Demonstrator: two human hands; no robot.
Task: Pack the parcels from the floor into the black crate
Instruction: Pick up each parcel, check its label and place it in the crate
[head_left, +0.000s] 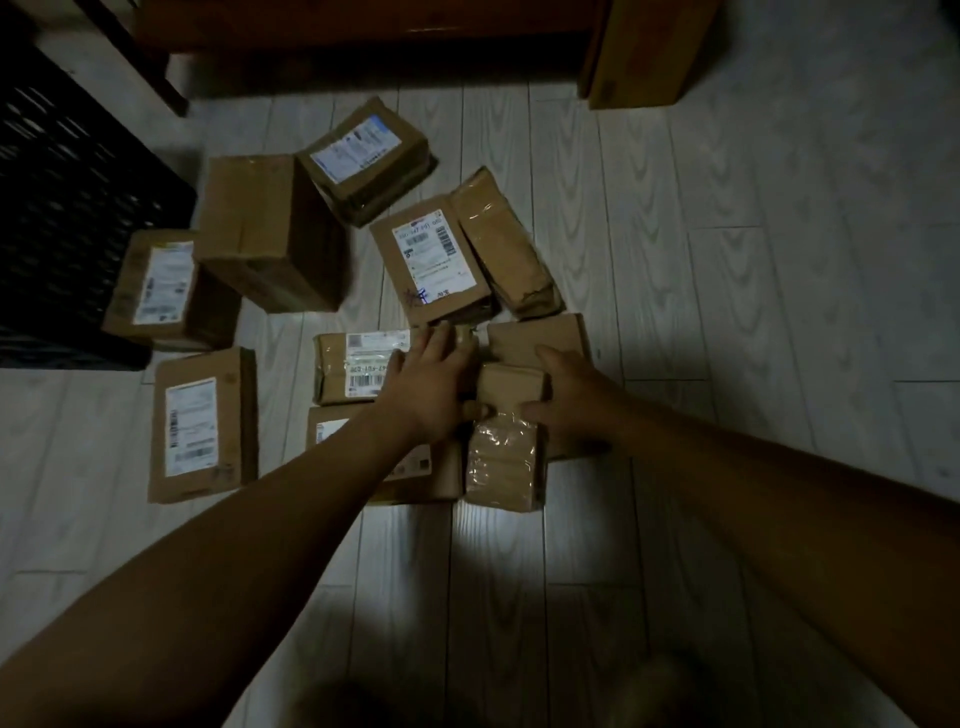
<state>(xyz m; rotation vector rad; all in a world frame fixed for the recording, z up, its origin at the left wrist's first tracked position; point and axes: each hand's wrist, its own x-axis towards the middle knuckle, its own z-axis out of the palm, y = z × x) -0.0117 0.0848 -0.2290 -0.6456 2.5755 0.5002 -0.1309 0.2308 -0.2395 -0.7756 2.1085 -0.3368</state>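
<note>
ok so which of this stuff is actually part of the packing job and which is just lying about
In the job: black crate; taped parcel between left hand and right hand; the other brown parcels scattered on the floor.
Just lying about: wooden furniture; dark furniture leg; big cardboard box standing apart at the far end, probably.

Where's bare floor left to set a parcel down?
Bare floor lies right of the plain parcel, toward the cardboard box, and nearer the person than the taped parcel. A strip runs between the tall box and the labelled parcel. Crowded around the left hand, right hand and black crate.
</note>
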